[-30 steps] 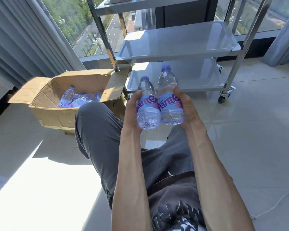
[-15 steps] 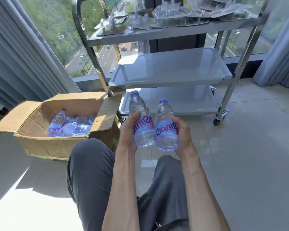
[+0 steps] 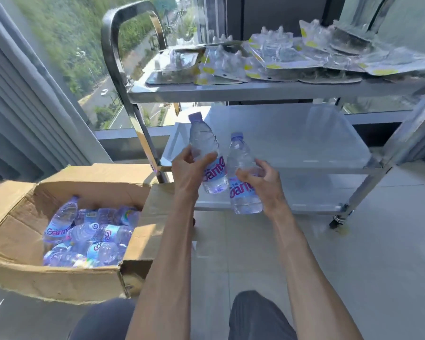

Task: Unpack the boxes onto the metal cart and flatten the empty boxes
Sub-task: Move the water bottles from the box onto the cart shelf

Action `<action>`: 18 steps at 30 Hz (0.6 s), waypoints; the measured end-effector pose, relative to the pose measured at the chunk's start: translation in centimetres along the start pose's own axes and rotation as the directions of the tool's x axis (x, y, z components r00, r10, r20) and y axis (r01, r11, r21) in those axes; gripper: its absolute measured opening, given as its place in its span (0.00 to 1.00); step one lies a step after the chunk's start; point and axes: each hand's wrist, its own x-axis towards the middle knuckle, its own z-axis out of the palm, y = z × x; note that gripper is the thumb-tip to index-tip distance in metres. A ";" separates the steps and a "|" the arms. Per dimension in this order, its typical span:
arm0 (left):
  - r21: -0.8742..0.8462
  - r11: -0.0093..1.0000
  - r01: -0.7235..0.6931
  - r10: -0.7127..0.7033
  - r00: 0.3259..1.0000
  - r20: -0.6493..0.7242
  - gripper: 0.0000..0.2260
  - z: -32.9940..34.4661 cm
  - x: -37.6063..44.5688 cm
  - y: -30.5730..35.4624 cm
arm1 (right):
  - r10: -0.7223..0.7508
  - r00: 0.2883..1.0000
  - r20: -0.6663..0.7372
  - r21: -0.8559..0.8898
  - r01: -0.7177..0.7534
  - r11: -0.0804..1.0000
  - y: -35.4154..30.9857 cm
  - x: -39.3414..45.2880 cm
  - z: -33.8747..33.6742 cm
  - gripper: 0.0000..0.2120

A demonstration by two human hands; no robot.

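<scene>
My left hand [image 3: 188, 169] grips a clear water bottle [image 3: 204, 141] with a purple cap, tilted left. My right hand [image 3: 263, 179] grips a second water bottle [image 3: 242, 165] just beside it, and the two bottles touch. Both are raised in front of the metal cart's middle shelf [image 3: 292, 141]. An open cardboard box [image 3: 66, 278] sits on the floor at the lower left with several more bottles [image 3: 88, 236] lying inside.
The cart's top shelf [image 3: 255, 90] carries several clear plastic blister packs [image 3: 275, 60]. Its curved handle [image 3: 115, 45] rises at the left, and a caster [image 3: 336, 220] stands at the right. Curtains and a window lie behind. My knees show at the bottom edge.
Both hands have carried the bottles up and forward toward the cart's middle shelf. The view has tilted up, bringing the top shelf and its packs into sight.
</scene>
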 end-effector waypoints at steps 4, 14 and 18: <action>0.112 0.991 -0.073 0.069 0.997 0.035 0.21 1.2 5.7 0.0 | -0.100 0.995 0.003 -0.058 0.100 0.993 -1.0 5.8 2.4 0.26; 0.147 0.982 -0.116 0.128 0.989 -0.071 0.22 2.0 16.0 -2.6 | -0.383 0.922 -0.061 -0.235 0.360 0.903 1.5 17.0 7.6 0.28; 0.147 0.977 -0.154 0.170 0.980 -0.106 0.25 1.9 18.5 -3.8 | -0.441 0.893 -0.089 -0.301 0.398 0.867 2.9 20.3 9.4 0.35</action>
